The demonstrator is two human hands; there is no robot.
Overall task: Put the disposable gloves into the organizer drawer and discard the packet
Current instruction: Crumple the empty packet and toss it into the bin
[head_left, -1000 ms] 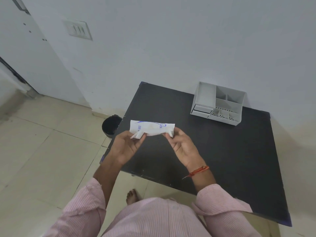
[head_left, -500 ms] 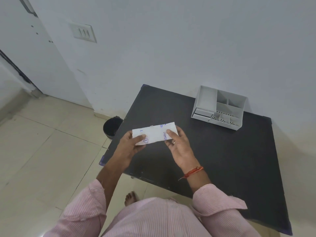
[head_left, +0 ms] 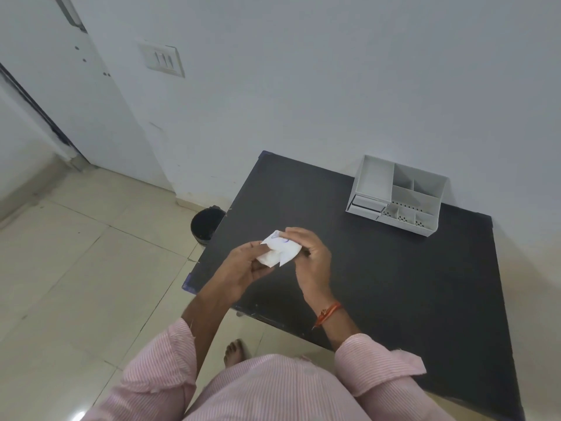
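A white packet (head_left: 278,249) with blue print is folded and crumpled between both hands above the left part of the black table (head_left: 394,284). My left hand (head_left: 246,267) grips its lower left end. My right hand (head_left: 309,256) pinches its upper right end from above. The grey organizer (head_left: 397,194) stands at the table's back right, against the wall. Its small drawer (head_left: 365,205) sits at its lower left, slightly pulled out. No gloves are visible outside the packet.
A small black bin (head_left: 206,221) stands on the tiled floor beside the table's left edge, near the wall. My bare foot (head_left: 233,350) shows under the table's front edge. A door and a switch plate (head_left: 162,59) are at the left.
The packet was held stretched flat between the hands; now it is folded and bunched, with the hands brought closer together. The view has shifted slightly.
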